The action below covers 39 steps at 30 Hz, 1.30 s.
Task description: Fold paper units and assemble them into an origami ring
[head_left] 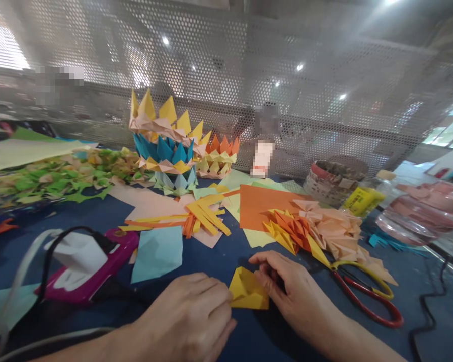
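A small folded yellow paper piece [248,291] lies on the dark blue table [211,256] between my hands. My left hand [189,319] is curled, with its fingertips pinching the paper's left edge. My right hand [292,291] presses its fingers on the paper's right side. Just beyond my right hand sits a pile of folded orange, yellow and peach paper units [313,229] on an orange sheet [260,203].
Red-and-yellow scissors [366,291] lie right of my right hand. A pink device with a white plug and cables [86,261] sits at left, beside a light blue sheet [157,251]. Stacked paper crowns [166,146], yellow strips [206,213], green scraps [49,178], a plastic jar [425,208] and a mesh wall lie behind.
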{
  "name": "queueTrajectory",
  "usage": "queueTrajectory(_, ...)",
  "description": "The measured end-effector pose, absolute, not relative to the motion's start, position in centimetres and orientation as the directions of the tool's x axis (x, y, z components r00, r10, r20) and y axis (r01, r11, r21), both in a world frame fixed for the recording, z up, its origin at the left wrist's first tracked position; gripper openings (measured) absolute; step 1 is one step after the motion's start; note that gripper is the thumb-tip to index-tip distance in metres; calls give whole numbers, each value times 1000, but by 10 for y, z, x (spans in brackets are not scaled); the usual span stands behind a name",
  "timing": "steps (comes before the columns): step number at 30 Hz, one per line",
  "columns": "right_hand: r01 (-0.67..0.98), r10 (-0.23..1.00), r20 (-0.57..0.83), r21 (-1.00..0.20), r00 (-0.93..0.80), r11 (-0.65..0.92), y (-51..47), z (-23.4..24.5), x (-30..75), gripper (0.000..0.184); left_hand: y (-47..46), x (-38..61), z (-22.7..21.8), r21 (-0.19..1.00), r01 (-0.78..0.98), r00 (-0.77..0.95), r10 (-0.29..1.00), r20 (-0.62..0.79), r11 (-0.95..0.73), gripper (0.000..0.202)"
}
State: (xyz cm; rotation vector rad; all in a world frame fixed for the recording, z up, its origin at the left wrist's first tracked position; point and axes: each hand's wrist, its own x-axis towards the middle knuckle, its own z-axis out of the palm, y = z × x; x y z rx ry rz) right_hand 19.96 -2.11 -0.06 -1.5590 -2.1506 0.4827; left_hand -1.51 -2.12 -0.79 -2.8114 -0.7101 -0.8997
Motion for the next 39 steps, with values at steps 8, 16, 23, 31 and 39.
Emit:
queueTrajectory(8, 787, 908, 214, -454, -360, 419, -16, -1, 198, 22, -20, -13, -5, 20, 450, 747, 388, 540, -893, 24)
queueTrajectory(16, 768, 901, 175, -474, -398, 431, -11, 4, 189, 11, -20, -12, -5, 24, 445, 755, 389, 527, -895, 22)
queueTrajectory(23, 749, 939, 88, -581, -332, 319, -13, 3, 192, 25, -23, -14, -4, -26, 443, 774, 368, 515, -896, 22)
queueTrajectory(31, 754, 898, 46, -525, -438, 395, -20, 12, 203, 22, -24, -15, -8, -20, 432, 800, 372, 471, -902, 21)
queueTrajectory(39, 731, 889, 95, -533, -449, 426, -20, 10, 200, 6, -26, -15, -9, -23, 428, 776, 355, 522, -903, 24)
